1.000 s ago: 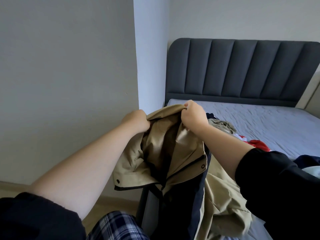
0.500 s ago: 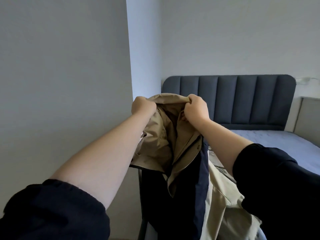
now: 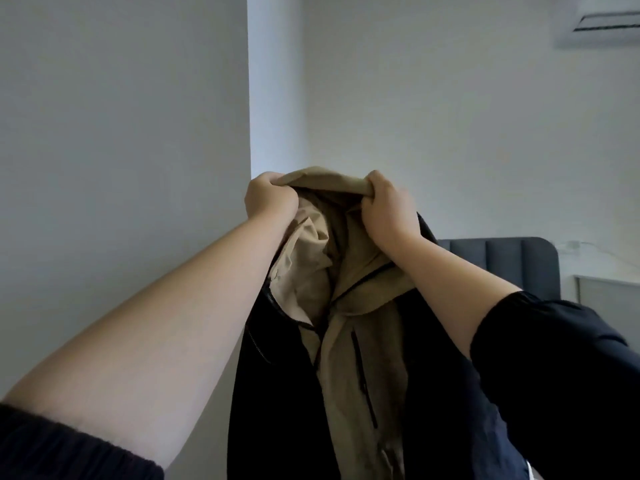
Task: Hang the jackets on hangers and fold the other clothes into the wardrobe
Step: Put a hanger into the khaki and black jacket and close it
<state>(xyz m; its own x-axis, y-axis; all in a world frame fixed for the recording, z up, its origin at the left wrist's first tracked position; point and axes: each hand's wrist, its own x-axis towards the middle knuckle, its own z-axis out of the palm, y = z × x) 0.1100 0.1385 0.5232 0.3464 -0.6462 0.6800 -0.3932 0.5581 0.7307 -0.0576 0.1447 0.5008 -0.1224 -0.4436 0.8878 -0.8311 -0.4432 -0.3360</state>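
Pale grey walls point(image 3: 121, 133) fill most of the frame, with a dark headboard point(image 3: 502, 261) at middle right and an air conditioner point(image 3: 602, 26) at upper right. Half a second ago the headboard sat higher and the mattress showed. The tan-and-navy jacket point(image 3: 349, 358) hangs at centre, its top edge bunched in the clenched left hand point(image 3: 270, 199) and right hand point(image 3: 388, 206).

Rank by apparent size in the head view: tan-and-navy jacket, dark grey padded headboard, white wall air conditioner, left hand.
1. tan-and-navy jacket, by far largest.
2. dark grey padded headboard, partly hidden.
3. white wall air conditioner and left hand look alike: the unit is cropped and far, the hand near, so unranked.
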